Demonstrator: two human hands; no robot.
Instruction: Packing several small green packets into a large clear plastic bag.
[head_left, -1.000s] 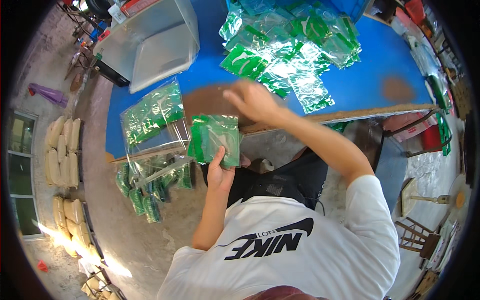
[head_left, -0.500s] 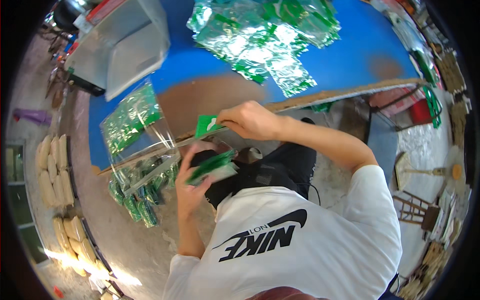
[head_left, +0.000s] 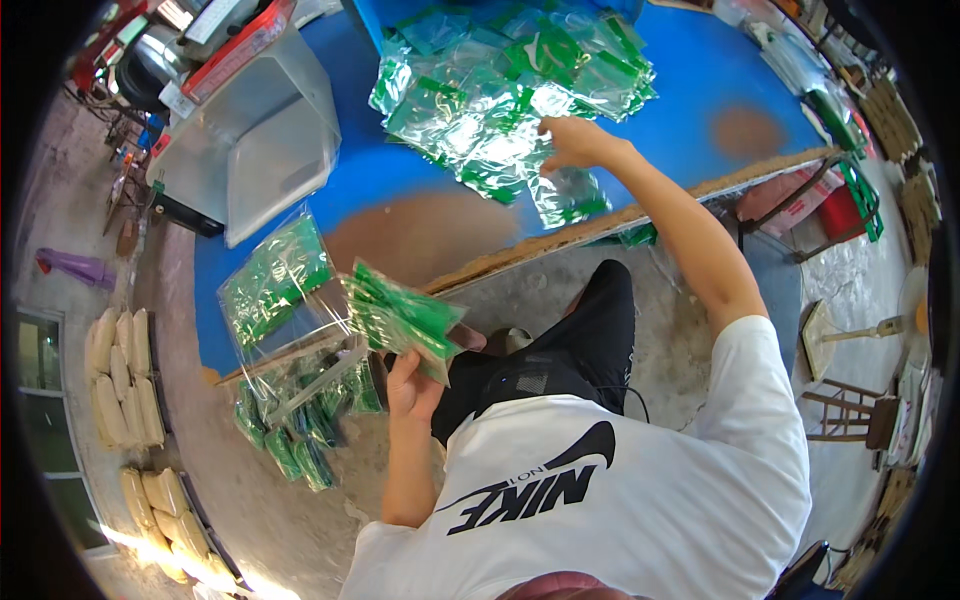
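Floor: bare concrete, blue table [head_left: 690, 90] above it
L hand [head_left: 412, 385]: closed on green packet stack [head_left: 400, 315], held off table edge
R hand [head_left: 570, 140]: fingers down on packet pile [head_left: 500, 100], grip unclear
Far: clear bin [head_left: 250, 130]

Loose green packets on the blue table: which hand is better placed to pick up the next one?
Right. The right hand already rests on the loose packets, while the left hand is full, holding a stack of packets.
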